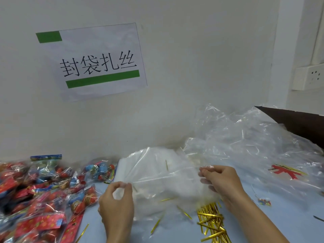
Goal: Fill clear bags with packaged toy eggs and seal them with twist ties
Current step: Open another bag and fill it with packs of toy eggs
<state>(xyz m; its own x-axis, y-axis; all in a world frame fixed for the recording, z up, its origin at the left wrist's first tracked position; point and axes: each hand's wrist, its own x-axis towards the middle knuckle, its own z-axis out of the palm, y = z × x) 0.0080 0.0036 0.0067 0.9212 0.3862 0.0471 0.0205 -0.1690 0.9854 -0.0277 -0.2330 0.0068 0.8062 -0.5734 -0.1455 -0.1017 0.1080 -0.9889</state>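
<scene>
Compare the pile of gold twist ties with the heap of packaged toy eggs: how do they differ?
The gold twist ties are thin, shiny strips lying near the right hand; the packaged toy eggs are rounded, red and blue, in printed wrappers, heaped at the left. The egg heap is much larger. Both rest loose on the blue table.

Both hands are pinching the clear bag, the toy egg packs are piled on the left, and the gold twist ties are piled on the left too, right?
Not quite: the head view shows the gold twist ties piled on the right, beneath the right hand. The rest holds.
</scene>
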